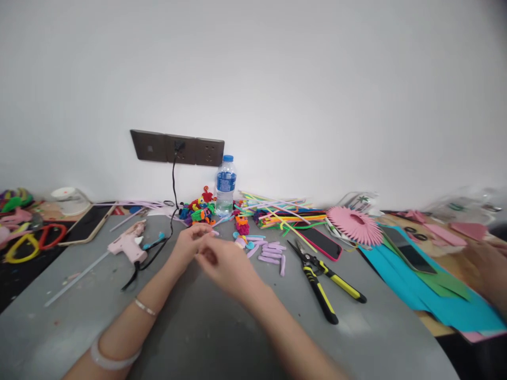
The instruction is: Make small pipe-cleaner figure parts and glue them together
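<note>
Above the grey counter (178, 345), we see two hands which meet at their fingertips. The left hand (188, 244) has its fingers drawn narrow, and a small lilac piece (214, 233) comes out at their tips. The right hand (227, 262) touches the left one there, with its fingers curled; we cannot tell whether it grips the piece also. Just to the right of the hands, we find short lilac sticks (271, 255) in a loose group, and near them an orange-and-magenta figure (242, 225). Farther right, yellow-and-black pruning shears (311, 262) lie with the blades parted, near a pink-edged phone (322, 243). On the left side, we notice a pink glue gun (129, 246). Behind, near the wall (277, 95), a water bottle (225, 183) stands upright between colourful fuzzy figures (203, 212) and a heap of long pipe cleaners (297, 215).
</note>
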A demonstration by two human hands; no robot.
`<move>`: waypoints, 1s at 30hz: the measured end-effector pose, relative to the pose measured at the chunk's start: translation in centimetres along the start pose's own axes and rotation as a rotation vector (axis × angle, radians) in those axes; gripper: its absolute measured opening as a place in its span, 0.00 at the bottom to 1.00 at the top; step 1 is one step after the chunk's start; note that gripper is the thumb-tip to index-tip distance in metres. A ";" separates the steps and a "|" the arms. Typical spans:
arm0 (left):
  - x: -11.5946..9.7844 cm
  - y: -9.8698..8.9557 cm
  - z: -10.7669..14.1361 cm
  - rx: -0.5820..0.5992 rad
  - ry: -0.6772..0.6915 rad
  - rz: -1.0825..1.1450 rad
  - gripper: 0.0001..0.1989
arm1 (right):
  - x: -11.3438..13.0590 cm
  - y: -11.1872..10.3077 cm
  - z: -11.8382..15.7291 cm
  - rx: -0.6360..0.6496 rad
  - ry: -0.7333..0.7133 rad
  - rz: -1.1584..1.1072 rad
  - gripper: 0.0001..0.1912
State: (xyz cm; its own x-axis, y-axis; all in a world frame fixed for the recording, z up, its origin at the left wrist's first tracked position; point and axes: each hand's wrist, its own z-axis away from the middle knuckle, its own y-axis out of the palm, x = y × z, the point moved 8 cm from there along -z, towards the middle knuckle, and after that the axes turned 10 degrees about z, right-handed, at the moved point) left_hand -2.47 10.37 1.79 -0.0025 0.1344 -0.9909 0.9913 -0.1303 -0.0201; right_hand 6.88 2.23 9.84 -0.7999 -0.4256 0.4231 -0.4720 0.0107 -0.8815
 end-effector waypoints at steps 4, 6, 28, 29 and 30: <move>-1.2 0.2 0.4 0.008 0.038 0.033 0.14 | -6.2 0.3 0.9 0.153 0.151 0.144 0.04; -1.6 0.3 0.6 0.006 0.053 0.029 0.14 | -7.2 1.2 1.1 0.212 0.154 0.199 0.04; -1.7 0.7 0.7 0.048 0.068 -0.094 0.11 | -10.8 -1.0 -1.9 -0.276 0.062 -0.386 0.06; -1.7 0.7 0.7 0.050 0.063 -0.092 0.12 | -10.7 -0.5 -2.0 -0.257 0.059 -0.416 0.06; -1.6 0.8 0.7 0.052 0.057 -0.090 0.12 | -10.7 0.0 -2.0 -0.245 0.063 -0.435 0.06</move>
State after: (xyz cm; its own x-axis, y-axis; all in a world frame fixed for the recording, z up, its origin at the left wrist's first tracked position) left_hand -1.80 9.40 3.25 -0.0824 0.2033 -0.9756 0.9792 -0.1655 -0.1172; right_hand 14.70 8.60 5.76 -0.5270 -0.3824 0.7590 -0.8338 0.0602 -0.5487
